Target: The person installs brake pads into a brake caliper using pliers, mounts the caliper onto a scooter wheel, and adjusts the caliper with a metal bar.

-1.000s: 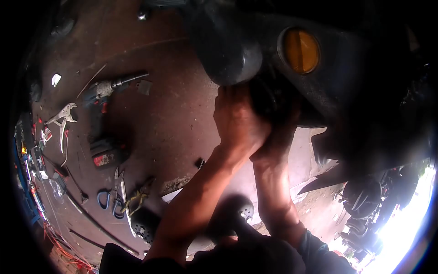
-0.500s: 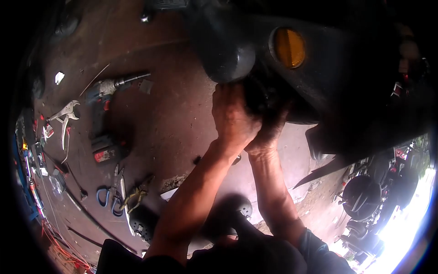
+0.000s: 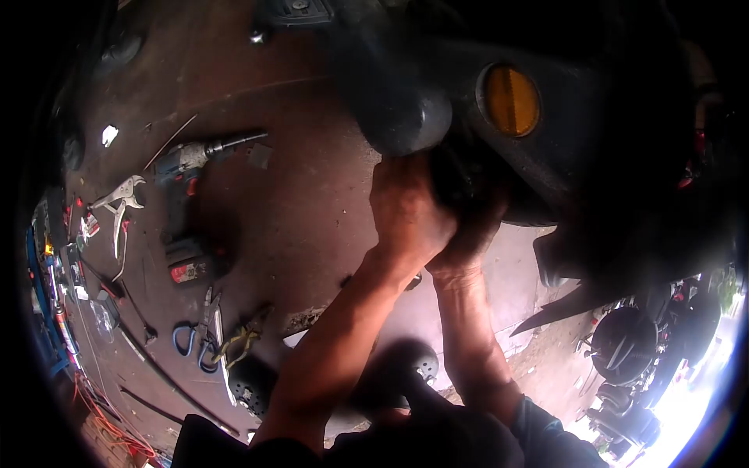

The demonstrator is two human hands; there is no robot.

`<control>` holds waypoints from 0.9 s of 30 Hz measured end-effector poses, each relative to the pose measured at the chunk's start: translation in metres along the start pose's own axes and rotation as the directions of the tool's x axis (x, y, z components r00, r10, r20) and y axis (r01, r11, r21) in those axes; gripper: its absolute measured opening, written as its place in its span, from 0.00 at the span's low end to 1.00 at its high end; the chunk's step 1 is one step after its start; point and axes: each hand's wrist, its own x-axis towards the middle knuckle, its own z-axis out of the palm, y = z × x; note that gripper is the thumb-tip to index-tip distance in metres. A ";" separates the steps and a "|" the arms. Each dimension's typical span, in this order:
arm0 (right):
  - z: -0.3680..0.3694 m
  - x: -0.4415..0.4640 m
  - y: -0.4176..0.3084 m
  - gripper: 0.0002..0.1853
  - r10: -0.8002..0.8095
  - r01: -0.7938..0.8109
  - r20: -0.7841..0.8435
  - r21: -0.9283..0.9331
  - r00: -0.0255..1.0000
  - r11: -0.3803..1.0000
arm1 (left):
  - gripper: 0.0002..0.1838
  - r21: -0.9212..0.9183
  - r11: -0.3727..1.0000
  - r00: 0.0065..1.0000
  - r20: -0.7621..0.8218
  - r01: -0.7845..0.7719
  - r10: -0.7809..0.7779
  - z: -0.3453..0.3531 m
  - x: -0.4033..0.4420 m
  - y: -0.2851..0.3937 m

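Observation:
My left hand (image 3: pixel 409 209) is closed, its fingers curled against a dark part beneath a rounded black cover (image 3: pixel 421 129). Close beside it, with the wrists almost touching, my right hand (image 3: pixel 474 238) reaches up into the shadow and curls around the same dark area. What both hands grip is too dark to make out, and most of the fingertips are hidden. Just above them, an orange round reflector (image 3: pixel 511 101) is set in a black vehicle panel (image 3: pixel 558 148).
On the brown floor at left lie a cordless drill (image 3: pixel 187 160), locking pliers (image 3: pixel 123 199), blue-handled scissors (image 3: pixel 207 335) and yellow-handled pliers (image 3: pixel 242 335). Cables and small tools line the far left edge. Dark round parts (image 3: pixel 624 343) are piled at right. A pointed black flap (image 3: pixel 558 308) juts out near my right forearm.
The view has shifted a little, so the floor tools, panel and reflector appear slightly lower and further right. Both hands keep nearly the same place at the dark part.

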 end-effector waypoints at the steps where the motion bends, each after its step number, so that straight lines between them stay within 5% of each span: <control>1: -0.007 0.001 0.003 0.28 -0.005 0.005 0.021 -0.007 1.000 1.000 | 0.09 0.035 0.999 1.000 -0.024 -0.016 0.017 0.001 -0.001 -0.002; 8: 0.015 -0.018 -0.021 0.30 0.125 -0.135 0.075 0.137 0.989 0.981 | 0.13 0.069 0.964 0.922 0.281 0.256 -0.265 -0.016 -0.004 0.026; 11: 0.003 -0.015 -0.020 0.30 0.016 -0.013 0.011 -0.180 1.000 0.984 | 0.15 0.124 0.977 0.972 0.142 0.172 -0.189 -0.011 -0.008 0.022; 14: 0.012 -0.013 -0.025 0.31 0.105 -0.108 -0.047 -0.058 0.993 0.992 | 0.19 0.181 0.979 0.982 0.148 0.090 -0.118 -0.016 -0.017 0.015; 18: 0.014 -0.017 -0.035 0.31 0.174 -0.169 0.043 -0.109 0.984 0.980 | 0.29 -0.050 0.954 0.954 0.076 0.295 -0.291 -0.008 -0.039 0.018; 19: 0.008 -0.017 -0.040 0.31 0.209 -0.198 0.098 -0.109 0.973 0.974 | 0.31 -0.283 0.833 0.879 0.132 0.476 -0.457 -0.016 -0.041 0.028; 21: -0.003 -0.018 -0.048 0.31 0.240 -0.196 0.192 -0.220 0.952 0.956 | 0.33 -0.621 0.369 0.664 0.344 0.691 -0.664 -0.038 -0.040 0.046; 24: -0.002 -0.013 -0.049 0.30 0.288 -0.196 0.261 -0.325 0.922 0.925 | 0.35 -0.666 0.224 0.579 0.374 0.712 -0.725 -0.043 -0.041 0.050; 27: 0.005 -0.008 -0.049 0.27 0.319 -0.300 0.242 -0.110 0.917 0.947 | 0.33 -0.753 0.186 0.690 0.437 0.632 -0.577 -0.039 -0.029 0.045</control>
